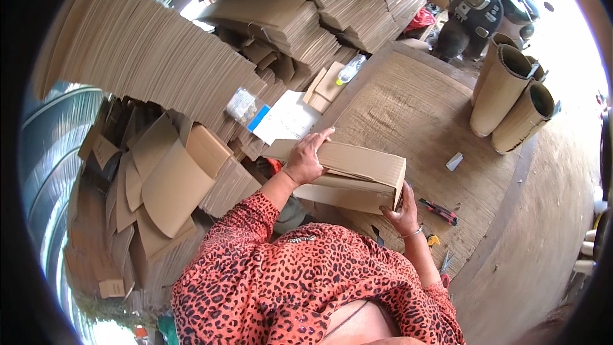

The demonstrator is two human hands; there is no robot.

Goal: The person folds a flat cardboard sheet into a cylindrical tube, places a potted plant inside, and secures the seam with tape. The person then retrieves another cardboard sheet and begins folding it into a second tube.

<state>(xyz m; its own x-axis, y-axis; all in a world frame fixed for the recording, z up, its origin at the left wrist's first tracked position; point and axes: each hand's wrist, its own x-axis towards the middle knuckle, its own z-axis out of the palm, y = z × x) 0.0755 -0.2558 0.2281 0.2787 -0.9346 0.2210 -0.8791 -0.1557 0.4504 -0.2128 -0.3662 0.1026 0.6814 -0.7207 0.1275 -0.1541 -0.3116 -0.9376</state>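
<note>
A long, narrow brown cardboard box (361, 161) lies in front of me above the wooden work board. A dark gap runs along its near side, below the upper panel. My left hand (306, 158) grips the box toward its left end, its fingers reaching over the top and far edge. At the right end, my right hand (403, 211) holds the corner, thumb against the near side and fingers up along the end. Just right of that hand, a red and black utility knife (438, 211) rests on the board (383, 102).
Cardboard sheets (147, 45) are stacked at left and far back; loose pieces (172, 179) lean below. Beyond the box are white paper (287, 118) and a clear bottle (351, 69). Cardboard tubes (507, 92) stand at right, near a motor scooter (476, 9). Scissors (446, 268) lie near my right forearm.
</note>
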